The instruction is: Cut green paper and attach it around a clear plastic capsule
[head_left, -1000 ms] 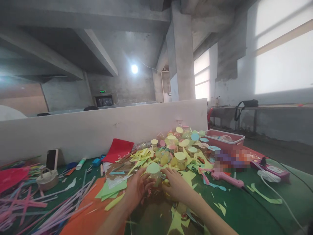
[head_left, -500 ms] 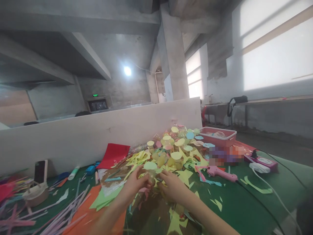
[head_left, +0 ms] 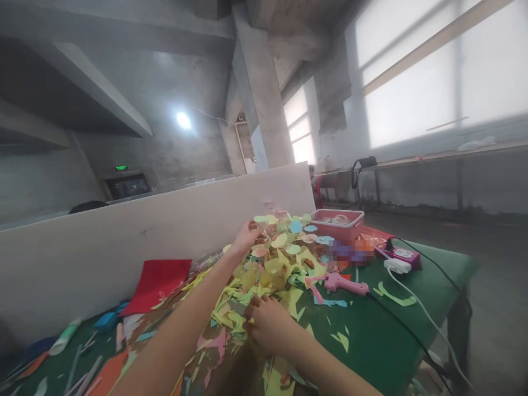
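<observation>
My left hand [head_left: 247,237] reaches to the back of the heap, its fingers curled around a clear cup mostly hidden by them. A pale yellow-green paper disc [head_left: 264,219] tops that cup. Lower down, my right hand [head_left: 270,322] is closed above the paper scraps. A grey blade [head_left: 238,308], apparently of scissors, sticks out leftward from its fingers; the handles are hidden. Around the hands lie yellow paper offcuts [head_left: 291,301] and rounded clear yellowish cups [head_left: 274,275], several capped with coloured paper discs [head_left: 279,240].
A pink glue gun [head_left: 344,283] with a black cord lies to the right, near a purple power strip [head_left: 402,256]. A pink bin [head_left: 338,224] stands behind it. Red sheets [head_left: 159,280] lie left, before a white partition [head_left: 136,234]. The green table's edge is at right.
My left hand has moved forward from beside my right hand to the back of the heap with the paper-topped cup. My right hand has drawn slightly down, and a blade now shows. The view has turned right.
</observation>
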